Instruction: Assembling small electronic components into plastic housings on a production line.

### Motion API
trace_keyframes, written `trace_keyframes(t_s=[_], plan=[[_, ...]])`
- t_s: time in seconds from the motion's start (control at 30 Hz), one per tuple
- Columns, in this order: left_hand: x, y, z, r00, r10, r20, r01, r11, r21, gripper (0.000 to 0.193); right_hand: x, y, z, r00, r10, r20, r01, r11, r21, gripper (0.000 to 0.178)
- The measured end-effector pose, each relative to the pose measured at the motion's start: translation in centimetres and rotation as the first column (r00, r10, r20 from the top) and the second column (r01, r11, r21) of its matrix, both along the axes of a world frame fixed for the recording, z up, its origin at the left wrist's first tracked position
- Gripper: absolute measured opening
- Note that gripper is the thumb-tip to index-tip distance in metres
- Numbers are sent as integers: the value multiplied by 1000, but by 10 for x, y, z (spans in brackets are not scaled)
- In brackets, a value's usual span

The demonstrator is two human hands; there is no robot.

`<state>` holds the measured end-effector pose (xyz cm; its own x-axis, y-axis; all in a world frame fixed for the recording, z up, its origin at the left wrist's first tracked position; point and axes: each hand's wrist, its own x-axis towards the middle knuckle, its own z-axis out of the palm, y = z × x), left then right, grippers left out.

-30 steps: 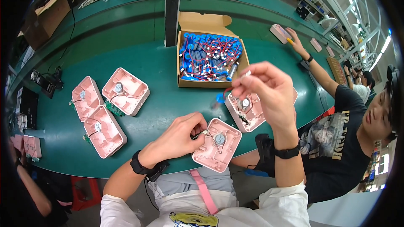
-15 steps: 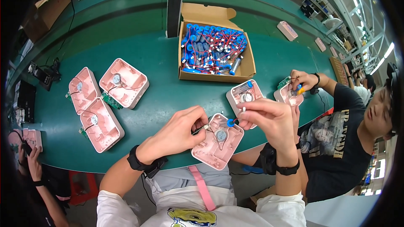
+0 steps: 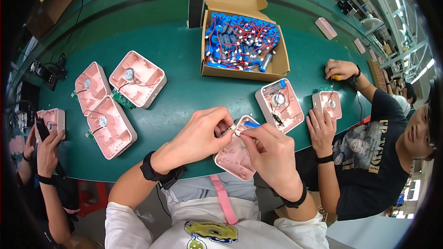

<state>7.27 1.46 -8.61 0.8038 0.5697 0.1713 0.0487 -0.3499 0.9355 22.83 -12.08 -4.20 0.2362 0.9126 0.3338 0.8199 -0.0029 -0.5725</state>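
Observation:
Just in front of me, a pink plastic housing (image 3: 234, 160) sits at the table edge, partly covered by both hands. My left hand (image 3: 198, 131) is closed in a pinch over its upper left side, on a small circuit board (image 3: 232, 128) that is mostly hidden by the fingers. From the other side, my right hand (image 3: 273, 153) pinches a small white plug (image 3: 237, 133), and the fingertips of both hands nearly meet there. A blue battery (image 3: 251, 124) lies at the housing's far end, partly behind my right fingers.
An open cardboard box (image 3: 244, 73) full of blue wired batteries stands behind. Three pink housings (image 3: 117, 133) lie at left, and another pink housing (image 3: 295, 119) with a battery at right. A co-worker's hand (image 3: 321, 127) steadies a pink housing farther right; another person works at far left.
My right hand has come down and left, bringing the white plug to my left fingers. The battery now lies in the housing. The co-worker's tool hand has lifted away from their housing.

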Motion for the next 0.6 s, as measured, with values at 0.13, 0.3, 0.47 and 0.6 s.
trace_keyframes(t_s=[0.13, 0.3, 0.47, 0.6], plan=[[0, 0, 0, 1000, 3, 0, -3, 1000, 17, 15, -5, 4, -7, 1000, -22, -21, 22, 999, 27, 10], [1, -2, -3, 1000, 18, 16, -19, 998, 64, 15, -9, 4, -11, 1000, -30, 5, 30, 999, 33, 11], [0, -5, -2, 999, 22, 35, -25, 994, 105, 15, -15, 3, -13, 995, -28, 96, 23, 998, 50, 14], [0, -9, -4, 995, 56, 84, -75, 967, 243, 15, -16, 5, -14, 997, -26, 77, 22, 998, 54, 15]])
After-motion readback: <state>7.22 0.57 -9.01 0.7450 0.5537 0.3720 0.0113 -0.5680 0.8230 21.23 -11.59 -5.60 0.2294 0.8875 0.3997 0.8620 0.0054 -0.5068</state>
